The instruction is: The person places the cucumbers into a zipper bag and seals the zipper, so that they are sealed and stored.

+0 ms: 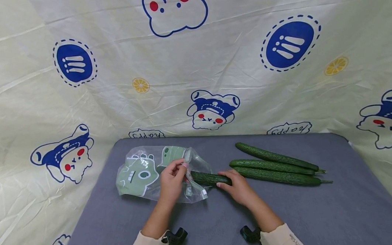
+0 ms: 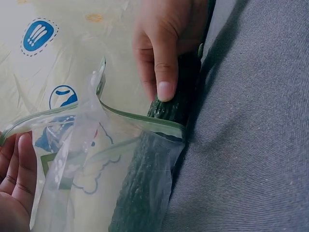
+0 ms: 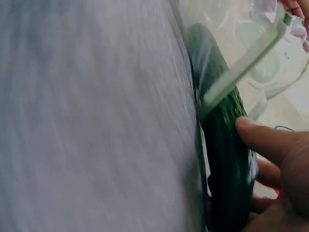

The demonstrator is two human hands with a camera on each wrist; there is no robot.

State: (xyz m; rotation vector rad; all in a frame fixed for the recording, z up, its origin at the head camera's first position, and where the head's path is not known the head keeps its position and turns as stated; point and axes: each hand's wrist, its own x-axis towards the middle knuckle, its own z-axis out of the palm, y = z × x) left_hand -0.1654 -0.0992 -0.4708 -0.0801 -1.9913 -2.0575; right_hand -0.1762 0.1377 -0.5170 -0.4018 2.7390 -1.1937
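Note:
A clear zip bag [image 1: 136,178] with green cartoon prints lies on the left of the table. My left hand [image 1: 172,176] pinches the edge of its mouth and holds it up. One cucumber [image 1: 204,178] runs into the mouth; its far part shows through the plastic in the left wrist view, where the zip strip [image 2: 145,123] crosses over it. My right hand [image 1: 237,187] grips the end outside the bag, thumb on one side and fingers on the other. In the right wrist view that thumb presses the dark bumpy skin of the cucumber [image 3: 224,145].
Right of the hands lie three more cucumbers, an upper one [image 1: 274,156], a middle one [image 1: 270,166] and a lower one [image 1: 279,177], with stems to the right. The grey table [image 1: 310,217] meets a printed cloth backdrop [image 1: 170,110] behind. Each wrist wears a black camera.

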